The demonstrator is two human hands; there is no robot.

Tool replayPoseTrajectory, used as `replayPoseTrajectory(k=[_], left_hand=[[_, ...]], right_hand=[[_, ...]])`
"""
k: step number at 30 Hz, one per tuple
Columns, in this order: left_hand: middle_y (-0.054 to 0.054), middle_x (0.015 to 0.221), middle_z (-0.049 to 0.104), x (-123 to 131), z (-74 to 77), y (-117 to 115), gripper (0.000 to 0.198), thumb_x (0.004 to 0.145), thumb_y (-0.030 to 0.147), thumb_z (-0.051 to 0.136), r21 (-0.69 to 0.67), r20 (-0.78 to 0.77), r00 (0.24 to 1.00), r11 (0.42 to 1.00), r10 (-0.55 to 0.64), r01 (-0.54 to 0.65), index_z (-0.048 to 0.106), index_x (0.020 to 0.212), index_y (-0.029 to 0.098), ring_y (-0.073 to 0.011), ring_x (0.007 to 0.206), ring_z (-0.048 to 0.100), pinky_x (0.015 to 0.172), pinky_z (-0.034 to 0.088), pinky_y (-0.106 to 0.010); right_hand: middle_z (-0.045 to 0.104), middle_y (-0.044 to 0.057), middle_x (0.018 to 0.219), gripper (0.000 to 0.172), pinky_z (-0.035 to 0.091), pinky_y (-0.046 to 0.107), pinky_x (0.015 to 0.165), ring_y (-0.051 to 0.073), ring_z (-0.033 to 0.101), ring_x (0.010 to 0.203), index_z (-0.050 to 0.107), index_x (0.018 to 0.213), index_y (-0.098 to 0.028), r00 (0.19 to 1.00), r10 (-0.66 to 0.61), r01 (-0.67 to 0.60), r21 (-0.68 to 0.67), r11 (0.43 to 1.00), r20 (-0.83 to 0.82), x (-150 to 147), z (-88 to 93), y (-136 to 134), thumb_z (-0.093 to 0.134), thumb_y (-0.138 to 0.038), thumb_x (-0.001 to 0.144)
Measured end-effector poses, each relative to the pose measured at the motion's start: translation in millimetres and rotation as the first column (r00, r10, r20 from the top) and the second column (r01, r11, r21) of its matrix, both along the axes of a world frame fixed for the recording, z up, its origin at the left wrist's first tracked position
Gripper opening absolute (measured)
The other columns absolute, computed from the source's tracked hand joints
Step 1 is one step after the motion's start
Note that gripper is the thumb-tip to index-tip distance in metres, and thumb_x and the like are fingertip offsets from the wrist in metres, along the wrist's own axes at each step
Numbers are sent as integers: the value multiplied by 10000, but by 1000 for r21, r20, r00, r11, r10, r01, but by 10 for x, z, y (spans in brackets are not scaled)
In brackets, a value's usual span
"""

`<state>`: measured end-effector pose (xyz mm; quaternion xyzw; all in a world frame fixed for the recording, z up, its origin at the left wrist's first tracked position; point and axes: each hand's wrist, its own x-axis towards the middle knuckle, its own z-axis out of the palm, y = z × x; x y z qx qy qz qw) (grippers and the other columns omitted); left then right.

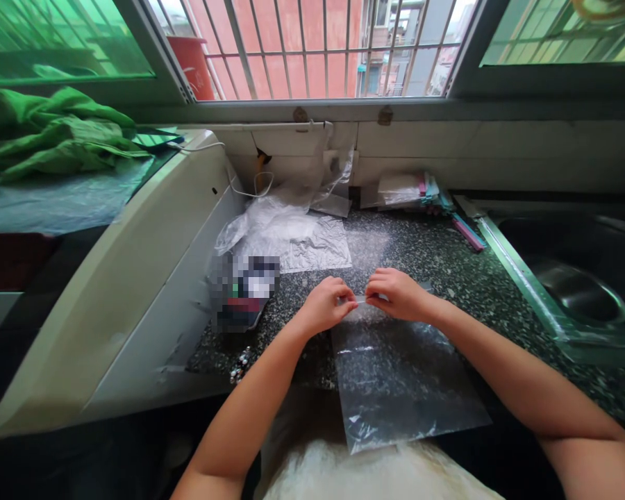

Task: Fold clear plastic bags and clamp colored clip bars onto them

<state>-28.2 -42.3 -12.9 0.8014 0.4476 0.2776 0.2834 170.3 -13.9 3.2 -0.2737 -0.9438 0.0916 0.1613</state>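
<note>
A clear plastic bag [401, 382] lies over the front edge of the speckled dark counter [417, 243] and hangs down toward my clothing. Its top edge is pinched by my left hand [329, 303], fingers closed with the thumb toward the right. Close beside it, my right hand [394, 293] is closed on the same edge a little farther right. A short strip of the clear plastic spans the small gap between both hands. More crumpled clear plastic [312, 243] is spread behind my left hand.
A blurred-out device [247, 292] lies left of my hands, with small shiny beads [239, 364] near the front edge. Pink and blue strips [467, 232] are at the back right, beside a metal sink [578, 292]. A white appliance [151, 229] borders the left.
</note>
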Motion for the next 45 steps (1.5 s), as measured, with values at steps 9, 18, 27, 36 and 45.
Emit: replayPoseTrajectory(k=[9,18,27,36,45], left_hand=[[-11,681,568,-33,43,9,112,742,114,602,12,25,999,1000,24,-24,600,643,166,-154,744,504,713,401,-280],[-23,717,583,-31,17,9,48,739,155,616,28,-144,989,999,34,-30,614,694,167,-172,771,507,734,404,-295],[-36,737,596,10,-14,-10,111,783,246,588,61,-177,983,998,45,-34,642,723,170,-178,781,503,742,403,-301],[-23,687,579,16,-31,24,104,763,139,583,7,-131,991,1000,23,-23,612,666,164,-161,740,498,703,402,-280],[-24,707,586,-17,-42,50,108,773,142,572,23,-172,984,999,51,-48,612,676,168,-159,746,499,721,401,-285]], right_hand=[[612,20,671,80,354,270,681,141,510,663,605,703,-184,1000,-13,12,-56,998,-16,139,65,66,574,-211,771],[605,27,642,166,324,266,638,140,465,643,603,655,-178,1000,-25,25,8,1000,14,192,4,109,534,-202,803],[611,32,664,174,293,266,640,143,456,670,616,680,-184,1000,-17,16,57,998,19,106,-28,66,525,-219,823],[629,30,691,120,291,272,654,149,476,691,627,702,-186,998,-50,47,65,997,44,105,-5,58,574,-243,794],[650,39,730,158,299,277,655,153,510,713,631,693,-187,994,-78,78,8,997,73,309,12,186,541,-238,812]])
